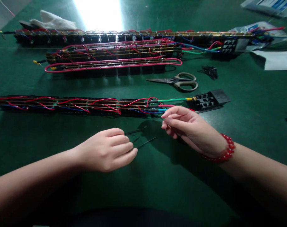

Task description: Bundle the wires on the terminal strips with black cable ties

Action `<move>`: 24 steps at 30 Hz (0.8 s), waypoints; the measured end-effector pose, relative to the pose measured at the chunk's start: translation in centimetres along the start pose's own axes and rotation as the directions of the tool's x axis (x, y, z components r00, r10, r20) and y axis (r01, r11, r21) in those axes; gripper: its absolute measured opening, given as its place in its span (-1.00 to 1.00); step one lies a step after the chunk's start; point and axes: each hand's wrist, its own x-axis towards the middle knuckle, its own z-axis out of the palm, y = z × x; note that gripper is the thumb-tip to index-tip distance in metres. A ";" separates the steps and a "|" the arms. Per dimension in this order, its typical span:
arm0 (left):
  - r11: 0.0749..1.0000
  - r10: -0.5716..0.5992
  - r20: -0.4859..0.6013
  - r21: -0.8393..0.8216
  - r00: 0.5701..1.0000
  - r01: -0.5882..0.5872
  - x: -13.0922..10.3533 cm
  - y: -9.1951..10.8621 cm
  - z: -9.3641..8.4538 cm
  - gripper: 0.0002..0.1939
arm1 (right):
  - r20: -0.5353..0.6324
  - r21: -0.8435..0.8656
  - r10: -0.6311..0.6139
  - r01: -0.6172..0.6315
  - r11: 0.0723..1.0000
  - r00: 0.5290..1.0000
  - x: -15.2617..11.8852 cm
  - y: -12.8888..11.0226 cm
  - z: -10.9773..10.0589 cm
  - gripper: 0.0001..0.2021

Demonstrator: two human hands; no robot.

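Note:
My left hand (107, 149) is closed over the green tabletop, with several thin black cable ties (146, 142) sticking out to the right from between its fingers. To the right, my right hand (183, 126) has thumb and forefinger pinched together; a tiny dark tip shows there, too small to name. Its fingertips are just in front of the coloured leads of a long black wired strip assembly (86, 105). This assembly carries red and blue wires along brass-coloured rods. At its right end is a black terminal block (206, 100) joined by a green-and-yellow lead.
Scissors (178, 82) lie beyond the near assembly, beside a small pile of black pieces (209, 72). Farther back are a shorter assembly with a pink cable loop (115, 64) and another long assembly (134, 34). White paper (279, 60) and plastic bags (271, 7) lie at right.

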 end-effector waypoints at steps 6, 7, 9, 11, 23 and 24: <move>0.992 0.036 -0.078 0.126 0.996 -0.026 -0.1 -0.5 -0.2 -0.83 | -0.450 -0.169 -0.486 0.463 0.870 0.749 0.7 -4.0 -5.0 -0.64; 0.991 0.019 -0.066 0.132 0.998 -0.010 0.0 -0.5 -0.1 -0.84 | -0.448 -0.226 -0.521 0.472 0.852 0.726 0.6 -3.9 -5.0 -0.59; 0.991 -0.033 -0.022 0.132 0.999 0.035 0.1 -0.6 0.0 -0.87 | -0.326 -0.368 -0.615 0.503 0.782 0.718 0.2 -2.9 -4.2 -0.61; 0.987 -0.107 0.046 0.127 0.993 0.100 0.2 -0.6 0.1 -0.88 | -0.034 -0.513 -0.650 0.545 0.663 0.759 -0.2 -1.2 -2.6 -0.74; 0.995 -0.101 0.259 0.010 0.961 0.102 -0.1 -1.1 -0.4 -0.81 | 0.767 -0.577 -0.330 0.816 0.021 0.551 -0.5 2.0 0.2 -0.79; 0.994 -0.105 0.258 0.020 0.960 0.103 -0.1 -1.0 -0.3 -0.82 | 0.770 -0.574 -0.326 0.819 0.023 0.549 -0.5 1.9 0.2 -0.78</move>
